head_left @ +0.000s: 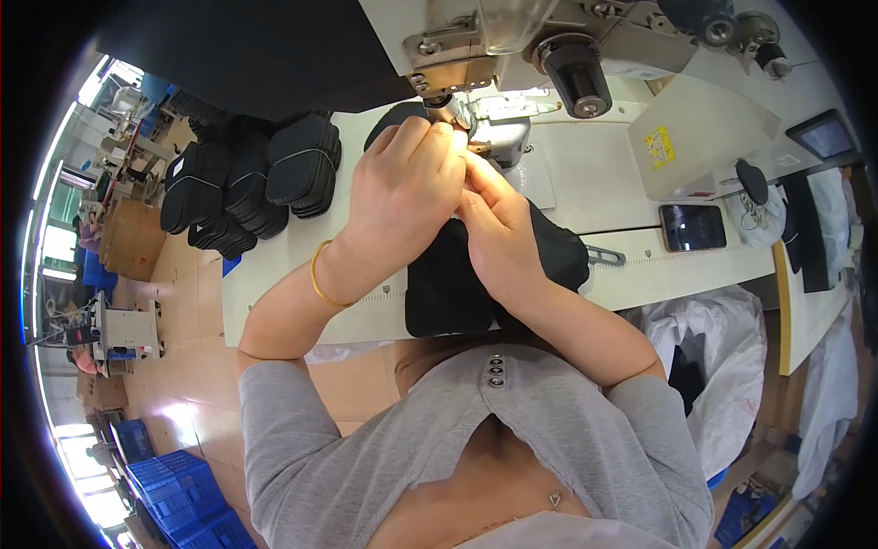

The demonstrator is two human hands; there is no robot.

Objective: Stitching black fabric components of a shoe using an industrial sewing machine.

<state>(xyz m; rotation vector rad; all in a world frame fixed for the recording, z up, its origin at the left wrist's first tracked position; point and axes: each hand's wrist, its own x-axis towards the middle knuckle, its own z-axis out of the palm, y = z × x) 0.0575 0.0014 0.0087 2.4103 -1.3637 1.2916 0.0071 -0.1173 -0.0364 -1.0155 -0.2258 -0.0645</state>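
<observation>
Black cloth [448, 293] was laid at the near edge of the desk [265, 274], partly covered by the right hand [501, 242]. The fingers of that and the left hand [402, 188] were bunched together by the sewing head [448, 108]; whether anything was clamped could not be told. Close setting-up seemed in hand; steady fingertip control was called for. Beyond, black stacks [302, 169] were piled.

One head cam: left half of a side-by-side fisheye pair. Looks steeply down, upright, not mirrored. Close in: left hand [407, 188] and right hand [505, 238] near mid-frame, wearer's grey shirt [476, 416] along the bottom, sewing machine [631, 41] up top. Surface [677, 270] edges bow toward the rim; tiled floor [197, 339] at left.
</observation>
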